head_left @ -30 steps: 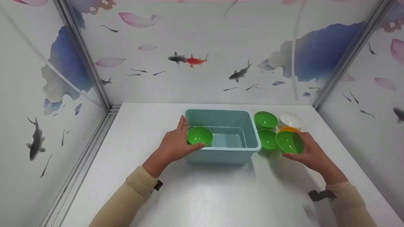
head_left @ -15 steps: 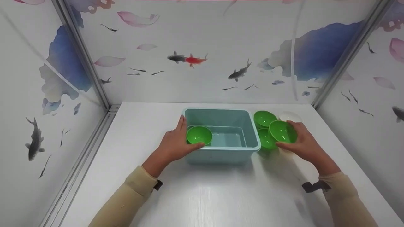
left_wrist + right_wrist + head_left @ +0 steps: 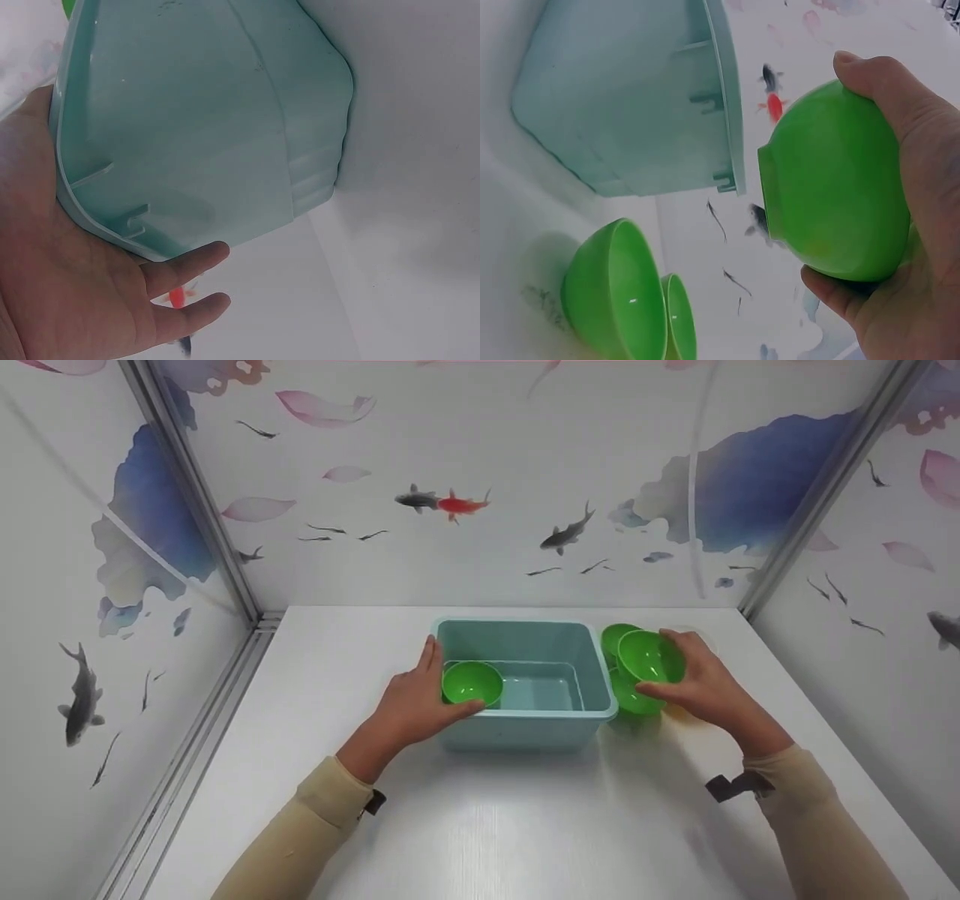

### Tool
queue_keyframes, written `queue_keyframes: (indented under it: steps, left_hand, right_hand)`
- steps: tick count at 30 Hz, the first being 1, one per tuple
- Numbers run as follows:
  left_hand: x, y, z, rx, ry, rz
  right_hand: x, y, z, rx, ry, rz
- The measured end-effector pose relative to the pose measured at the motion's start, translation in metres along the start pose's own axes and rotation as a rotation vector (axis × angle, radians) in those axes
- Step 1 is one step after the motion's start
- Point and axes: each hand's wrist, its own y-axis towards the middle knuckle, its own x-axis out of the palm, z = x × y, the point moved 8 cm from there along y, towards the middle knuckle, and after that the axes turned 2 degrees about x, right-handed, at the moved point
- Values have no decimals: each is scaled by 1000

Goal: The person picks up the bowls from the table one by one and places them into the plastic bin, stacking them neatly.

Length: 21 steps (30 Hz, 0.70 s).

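My right hand grips a green bowl by its rim and side, thumb at the front and fingers at the back. This bowl is raised and tilted beside the tub, its base facing the tub in the right wrist view. My left hand rests against the near left corner of a pale blue-green plastic tub, thumb lying along the front rim. Its fingers stretch out straight past the tub's outer wall. Inside the tub, at the left, sits another green bowl.
Two more green bowls stand right of the tub, a rear bowl and a nearer bowl, both partly covered by the held one. A pale bowl rim shows behind my right hand. White printed panels enclose the table's back and sides.
My right hand has carried the green bowl leftward and toward the back, now overlapping the two bowls beside the tub. My left hand and the tub have stayed in place.
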Motion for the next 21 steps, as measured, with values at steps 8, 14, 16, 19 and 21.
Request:
queue_keyframes:
  steps: [8, 14, 16, 19, 21]
  left_hand:
    - [0, -1, 0, 5, -12, -8]
    - [1, -1, 0, 6, -4, -7]
    - [1, 0, -1, 7, -1, -6]
    - [2, 1, -1, 9, 3, -3]
    - [2, 2, -1, 8, 4, -1]
  right_hand:
    - [5, 9, -11, 16, -21, -48]
    - [12, 17, -17, -8, -11, -57]
    - [14, 19, -19, -18, -10, -57]
    - [16, 25, -23, -24, -13, -65]
    - [16, 28, -27, -26, -15, -73]
